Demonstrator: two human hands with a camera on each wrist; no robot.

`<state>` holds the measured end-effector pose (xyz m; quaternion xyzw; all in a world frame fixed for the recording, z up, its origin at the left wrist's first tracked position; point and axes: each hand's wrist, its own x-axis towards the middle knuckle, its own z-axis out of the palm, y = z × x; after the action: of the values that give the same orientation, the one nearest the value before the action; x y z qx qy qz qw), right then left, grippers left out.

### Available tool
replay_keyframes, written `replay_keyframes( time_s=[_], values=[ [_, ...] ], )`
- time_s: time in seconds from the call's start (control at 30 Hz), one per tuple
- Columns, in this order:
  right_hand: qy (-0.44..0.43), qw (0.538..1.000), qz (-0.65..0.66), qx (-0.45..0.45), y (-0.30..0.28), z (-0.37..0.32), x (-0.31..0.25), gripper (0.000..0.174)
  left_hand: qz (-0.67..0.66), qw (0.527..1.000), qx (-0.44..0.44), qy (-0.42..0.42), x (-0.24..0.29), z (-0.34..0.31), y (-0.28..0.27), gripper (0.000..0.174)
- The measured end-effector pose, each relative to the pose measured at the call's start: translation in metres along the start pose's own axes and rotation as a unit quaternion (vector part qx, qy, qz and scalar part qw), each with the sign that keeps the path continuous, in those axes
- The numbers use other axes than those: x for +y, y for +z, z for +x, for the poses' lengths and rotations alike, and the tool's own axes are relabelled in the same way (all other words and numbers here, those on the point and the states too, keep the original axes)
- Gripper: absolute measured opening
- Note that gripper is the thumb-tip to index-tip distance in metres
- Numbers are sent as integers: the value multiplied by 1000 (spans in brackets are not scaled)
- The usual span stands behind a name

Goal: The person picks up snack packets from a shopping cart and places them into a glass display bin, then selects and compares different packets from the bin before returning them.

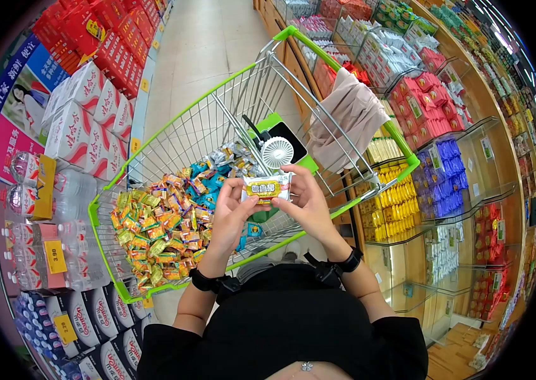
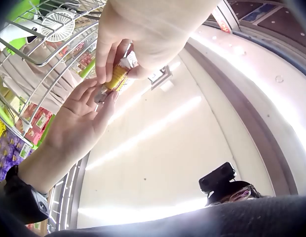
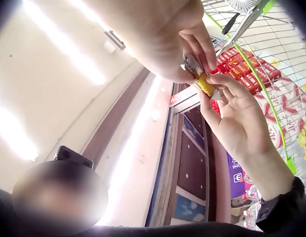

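A small silver packet with a yellow label [image 1: 267, 189] is held between both hands, above the shopping cart [image 1: 179, 114]. The left hand [image 1: 230, 212] pinches its left end, and the right hand [image 1: 309, 202] pinches its right end, thumbs on the near face. In the left wrist view the packet [image 2: 117, 78] lies between the fingertips of the left hand [image 2: 148, 37] and right hand [image 2: 76, 121]. The right wrist view shows the packet [image 3: 204, 84] gripped by the right hand [image 3: 158, 34] and left hand [image 3: 242, 121].
Loose wrapped pieces in orange, yellow, blue and silver [image 1: 163, 221] lie in the cart. A white fan [image 1: 277, 152] is by the handle end, where a beige cloth [image 1: 347, 120] hangs. Shelves of packets [image 1: 448, 177] line the right; boxes [image 1: 87, 123] and bottles stand left.
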<state>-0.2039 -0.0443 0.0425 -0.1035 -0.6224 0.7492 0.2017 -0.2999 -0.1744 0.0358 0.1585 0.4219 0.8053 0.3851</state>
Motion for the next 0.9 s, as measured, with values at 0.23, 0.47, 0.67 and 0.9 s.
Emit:
replay_keyframes(
  time_s=[0.23, 0.47, 0.67, 0.9],
  values=[
    [12, 1000, 25, 2, -4, 1, 0, 48, 181, 978, -79, -66, 22, 19, -42, 26],
    [10, 1000, 20, 22, -8, 4, 0, 43, 268, 956, -11, -117, 2, 66, -102, 40],
    [8, 999, 5, 46, -13, 4, 5, 41, 329, 916, -36, -227, -50, 107, -160, 48],
    [8, 996, 1, 88, -20, 1, 6, 41, 363, 849, 13, -384, -110, 137, -201, 59]
  ],
)
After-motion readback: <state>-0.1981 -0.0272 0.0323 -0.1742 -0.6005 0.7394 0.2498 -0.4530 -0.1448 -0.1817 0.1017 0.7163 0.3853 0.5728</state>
